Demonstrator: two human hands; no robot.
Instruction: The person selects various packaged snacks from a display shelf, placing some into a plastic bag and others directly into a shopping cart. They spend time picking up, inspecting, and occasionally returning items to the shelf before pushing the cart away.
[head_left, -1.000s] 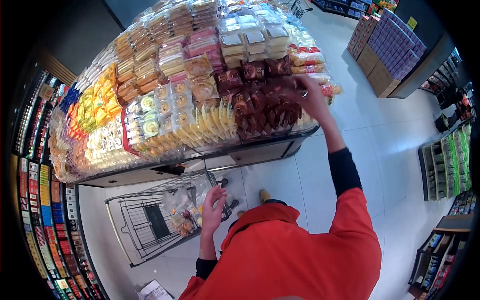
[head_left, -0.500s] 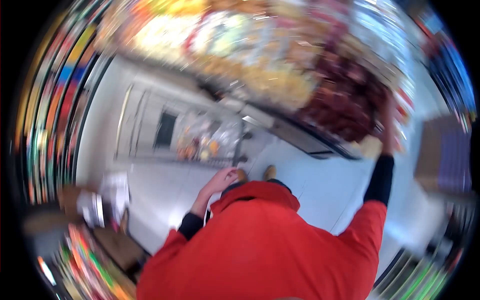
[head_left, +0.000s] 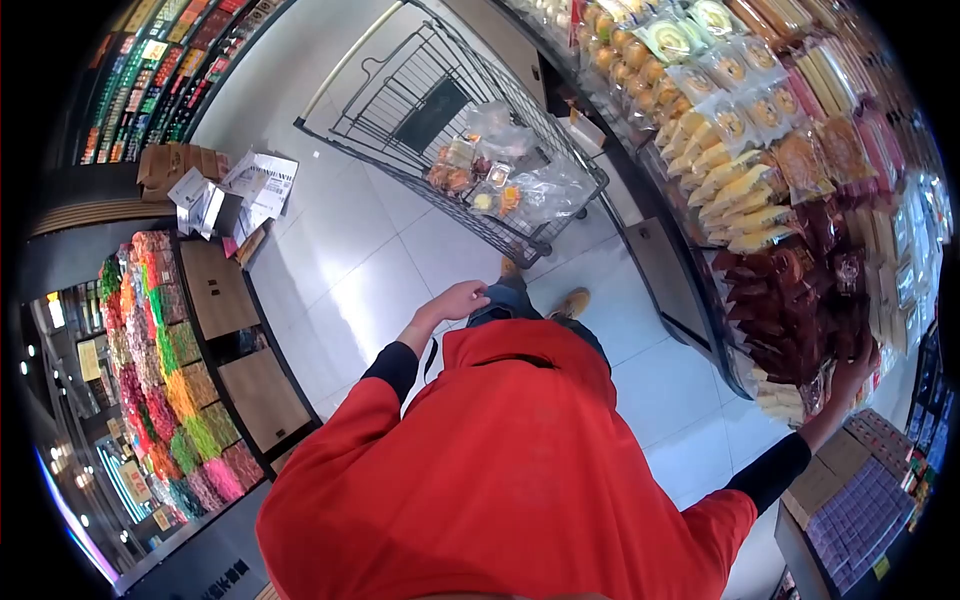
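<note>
My left hand [head_left: 462, 300] is held in front of my waist, its fingers curled loosely; whether anything small is inside does not show. On the right, my right hand [head_left: 853, 378] reaches onto the display shelf, at the edge of the dark red packets [head_left: 780, 320]. Its fingertips are hard to make out among the packages. Pale wrapped items [head_left: 778, 395] lie just beside that hand. Yellow wrapped pastries [head_left: 735, 195] and round packaged cakes [head_left: 725, 65] fill the shelf farther up.
A shopping cart [head_left: 400, 160] holding clear bags of goods [head_left: 500, 180] stands ahead. Cardboard boxes [head_left: 180, 165] and papers [head_left: 262, 185] are at the left. Colourful sweets [head_left: 175, 370] fill a left display. Stacked cartons [head_left: 850, 500] stand at the lower right.
The view has turned, so the cart now appears higher and the display farther right. My right hand appears lower and farther right, still at the shelf. The picture is sharper.
</note>
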